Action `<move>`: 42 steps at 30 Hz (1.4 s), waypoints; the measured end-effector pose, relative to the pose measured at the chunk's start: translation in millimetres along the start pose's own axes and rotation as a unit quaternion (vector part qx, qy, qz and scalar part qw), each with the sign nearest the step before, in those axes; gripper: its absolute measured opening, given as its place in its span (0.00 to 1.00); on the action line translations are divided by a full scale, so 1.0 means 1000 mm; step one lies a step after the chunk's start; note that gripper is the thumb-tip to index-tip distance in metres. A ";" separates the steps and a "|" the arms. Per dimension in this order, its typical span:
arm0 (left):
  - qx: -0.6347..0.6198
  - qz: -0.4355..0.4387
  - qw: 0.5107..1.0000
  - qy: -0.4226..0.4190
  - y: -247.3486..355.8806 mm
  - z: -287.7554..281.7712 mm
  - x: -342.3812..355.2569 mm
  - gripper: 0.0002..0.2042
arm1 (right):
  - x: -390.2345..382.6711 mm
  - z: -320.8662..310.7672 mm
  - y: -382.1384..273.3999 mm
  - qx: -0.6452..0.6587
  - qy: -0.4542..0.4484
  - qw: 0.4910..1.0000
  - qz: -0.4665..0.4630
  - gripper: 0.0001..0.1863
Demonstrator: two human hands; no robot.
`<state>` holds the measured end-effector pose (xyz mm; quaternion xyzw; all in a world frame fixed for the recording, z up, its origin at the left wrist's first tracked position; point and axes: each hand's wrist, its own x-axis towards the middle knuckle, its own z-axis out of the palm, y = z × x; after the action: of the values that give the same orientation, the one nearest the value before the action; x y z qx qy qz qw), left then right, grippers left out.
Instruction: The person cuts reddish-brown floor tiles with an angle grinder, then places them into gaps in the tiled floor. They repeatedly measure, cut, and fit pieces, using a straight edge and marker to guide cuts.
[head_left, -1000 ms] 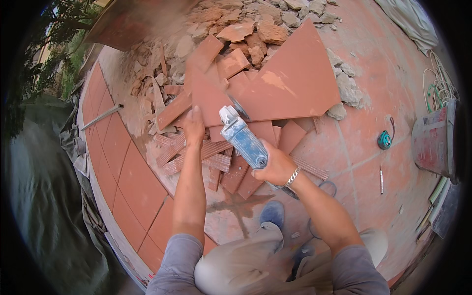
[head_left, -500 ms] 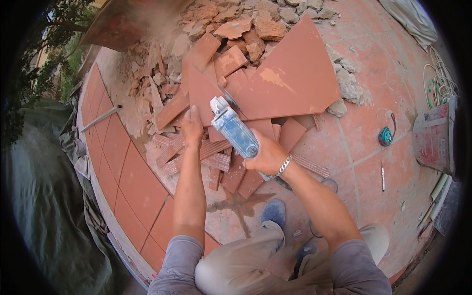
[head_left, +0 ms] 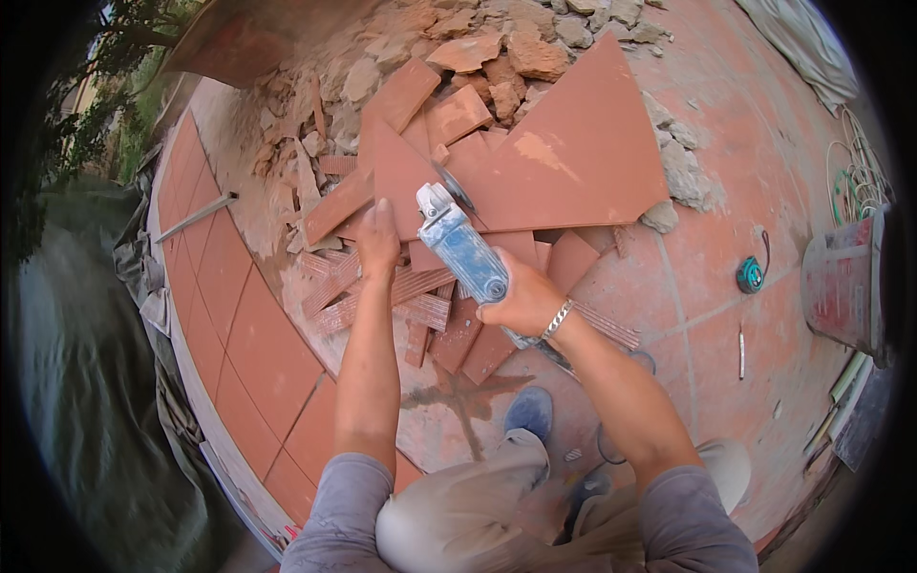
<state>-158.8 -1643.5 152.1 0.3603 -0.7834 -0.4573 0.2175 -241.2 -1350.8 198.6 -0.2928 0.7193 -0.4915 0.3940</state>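
Observation:
My right hand (head_left: 516, 296) grips a dusty blue angle grinder (head_left: 458, 250) with a silver head. Its disc (head_left: 454, 188) meets a large terracotta tile (head_left: 568, 167), whose corner has a pale patch. My left hand (head_left: 380, 237) holds that tile at its lower left edge, left of the grinder head, with the fingertips partly hidden from clear view. Beneath lie stacked tile offcuts (head_left: 334, 296), some ribbed on their upper face.
Broken rubble (head_left: 535, 53) is heaped behind. Laid floor tiles (head_left: 234, 344) run along the left beside a dark tarp (head_left: 95, 382). A tape measure (head_left: 750, 275), white marker (head_left: 741, 353), bucket (head_left: 841, 286) and coiled cords (head_left: 850, 172) are on the right.
The grinder and my right hand have moved slightly up and leftward since a second ago. My left hand stays on the tile edge. The view has shifted a little.

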 end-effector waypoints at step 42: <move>-0.054 -0.065 0.995 0.048 -0.026 0.018 -0.019 0.26 | -0.035 -0.001 -0.004 -0.104 -0.016 0.994 0.027 0.48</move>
<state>-148.9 -1627.5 120.6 0.4196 -0.7210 -0.4944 0.2442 -224.2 -1323.5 212.3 -0.3203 0.7681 -0.3980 0.3861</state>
